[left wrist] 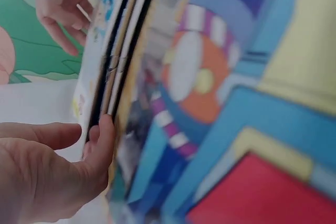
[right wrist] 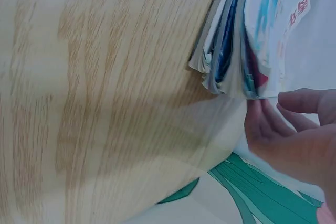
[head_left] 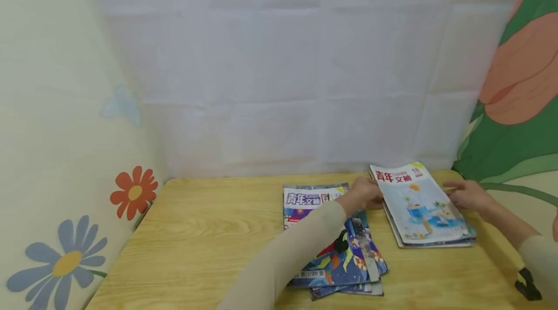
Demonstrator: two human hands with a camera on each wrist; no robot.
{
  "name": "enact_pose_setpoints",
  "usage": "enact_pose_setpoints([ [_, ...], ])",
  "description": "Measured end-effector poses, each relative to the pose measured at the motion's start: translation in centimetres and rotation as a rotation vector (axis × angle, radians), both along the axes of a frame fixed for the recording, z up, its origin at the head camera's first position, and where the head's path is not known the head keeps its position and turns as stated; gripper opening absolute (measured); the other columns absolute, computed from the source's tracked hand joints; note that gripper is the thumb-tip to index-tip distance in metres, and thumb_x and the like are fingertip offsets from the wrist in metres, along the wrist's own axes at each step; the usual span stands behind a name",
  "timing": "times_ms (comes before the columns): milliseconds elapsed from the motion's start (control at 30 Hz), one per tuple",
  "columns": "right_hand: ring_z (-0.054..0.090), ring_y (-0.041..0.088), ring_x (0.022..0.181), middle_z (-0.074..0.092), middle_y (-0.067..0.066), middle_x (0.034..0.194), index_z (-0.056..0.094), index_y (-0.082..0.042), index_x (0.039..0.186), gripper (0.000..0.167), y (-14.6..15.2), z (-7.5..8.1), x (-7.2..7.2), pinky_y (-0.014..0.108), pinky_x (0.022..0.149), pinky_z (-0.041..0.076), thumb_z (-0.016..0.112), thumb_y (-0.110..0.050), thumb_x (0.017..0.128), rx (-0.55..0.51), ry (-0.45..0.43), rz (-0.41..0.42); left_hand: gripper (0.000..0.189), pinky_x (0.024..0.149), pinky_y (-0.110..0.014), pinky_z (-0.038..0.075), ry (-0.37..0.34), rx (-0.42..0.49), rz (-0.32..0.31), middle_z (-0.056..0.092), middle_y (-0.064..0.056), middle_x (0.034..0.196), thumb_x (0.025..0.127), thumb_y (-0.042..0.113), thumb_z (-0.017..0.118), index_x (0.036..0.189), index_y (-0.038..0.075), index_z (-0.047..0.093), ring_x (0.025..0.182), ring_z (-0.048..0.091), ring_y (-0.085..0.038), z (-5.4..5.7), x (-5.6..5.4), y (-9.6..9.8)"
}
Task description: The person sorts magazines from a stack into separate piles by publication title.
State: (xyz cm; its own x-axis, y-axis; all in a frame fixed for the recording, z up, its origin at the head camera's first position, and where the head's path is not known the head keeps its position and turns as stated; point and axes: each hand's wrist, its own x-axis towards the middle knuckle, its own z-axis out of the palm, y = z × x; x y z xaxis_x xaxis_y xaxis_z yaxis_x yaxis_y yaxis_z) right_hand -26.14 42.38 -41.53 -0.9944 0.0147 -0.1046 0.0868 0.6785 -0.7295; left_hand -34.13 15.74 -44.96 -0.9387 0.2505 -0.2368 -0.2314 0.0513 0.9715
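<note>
A small stack of magazines [head_left: 429, 203] lies at the right of the table, its top cover pale blue with red Chinese characters. My left hand [head_left: 365, 192] is at the stack's left edge. In the left wrist view, its fingertips [left wrist: 106, 124] touch the spines while the thumb stands apart. On the opposite side, my right hand [head_left: 471, 195] touches the edge with its fingers [right wrist: 254, 119] fairly straight, its thumb close to the top cover's corner. The pages there are slightly fanned and uneven.
A second, messier pile of magazines [head_left: 335, 264] with colourful covers lies left of the stack, partly hidden under my left forearm. The wooden table [head_left: 196, 237] meets a white cloth [head_left: 261, 82] at the back. Painted walls stand on both sides.
</note>
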Motion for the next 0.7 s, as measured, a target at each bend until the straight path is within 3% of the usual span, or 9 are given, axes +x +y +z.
enact_pose_setpoints([
  [100, 0.059, 0.050, 0.109, 0.054, 0.043, 0.126, 0.036, 0.026, 0.139, 0.049, 0.1, 0.3, 0.8, 0.047, 0.081, 0.056, 0.047, -0.004, 0.102, 0.035, 0.065, 0.014, 0.033, 0.077, -0.052, 0.059, 0.007, -0.013, -0.053, 0.065, -0.019, 0.078, 0.084, -0.018, 0.059, 0.116, -0.009, 0.066, 0.074, 0.068, -0.036, 0.7, 0.2, -0.8],
  [233, 0.060, 0.049, 0.106, 0.058, 0.040, 0.123, 0.041, 0.023, 0.138, 0.046, -0.6, 0.8, 1.5, 0.049, 0.081, 0.055, 0.045, -0.010, 0.105, 0.057, 0.136, 0.012, 0.046, 0.083, -0.053, 0.057, 0.030, 0.011, -0.131, 0.064, -0.020, 0.094, 0.088, -0.013, 0.058, 0.134, -0.007, 0.055, 0.089, 0.067, -0.041, 1.5, 0.1, -2.3],
  [433, 0.064, 0.043, 0.103, 0.062, 0.034, 0.121, 0.045, 0.019, 0.139, 0.049, -3.1, 1.3, 1.6, 0.046, 0.078, 0.057, 0.047, -0.019, 0.108, 0.035, 0.176, 0.048, 0.036, 0.080, -0.046, 0.059, 0.099, -0.001, -0.206, 0.068, -0.018, 0.101, 0.093, -0.003, 0.066, 0.128, -0.006, 0.060, 0.080, 0.068, -0.027, 2.4, -0.2, -5.3],
  [567, 0.067, 0.037, 0.099, 0.065, 0.030, 0.118, 0.047, 0.017, 0.139, 0.048, -5.0, 1.4, 1.6, 0.040, 0.075, 0.057, 0.047, -0.020, 0.109, 0.004, 0.198, 0.087, 0.032, 0.075, -0.040, 0.061, 0.158, -0.024, -0.213, 0.070, -0.017, 0.101, 0.095, 0.002, 0.066, 0.126, -0.001, 0.064, 0.077, 0.069, -0.023, 3.1, 0.5, -7.7],
  [700, 0.068, 0.033, 0.097, 0.065, 0.029, 0.119, 0.049, 0.016, 0.138, 0.046, -7.0, 1.6, 1.3, 0.039, 0.075, 0.057, 0.047, -0.020, 0.109, -0.045, 0.214, 0.122, 0.032, 0.079, -0.041, 0.060, 0.208, -0.027, -0.233, 0.070, -0.016, 0.106, 0.098, 0.008, 0.065, 0.130, 0.002, 0.064, 0.087, 0.070, -0.027, 3.7, 1.5, -10.4],
])
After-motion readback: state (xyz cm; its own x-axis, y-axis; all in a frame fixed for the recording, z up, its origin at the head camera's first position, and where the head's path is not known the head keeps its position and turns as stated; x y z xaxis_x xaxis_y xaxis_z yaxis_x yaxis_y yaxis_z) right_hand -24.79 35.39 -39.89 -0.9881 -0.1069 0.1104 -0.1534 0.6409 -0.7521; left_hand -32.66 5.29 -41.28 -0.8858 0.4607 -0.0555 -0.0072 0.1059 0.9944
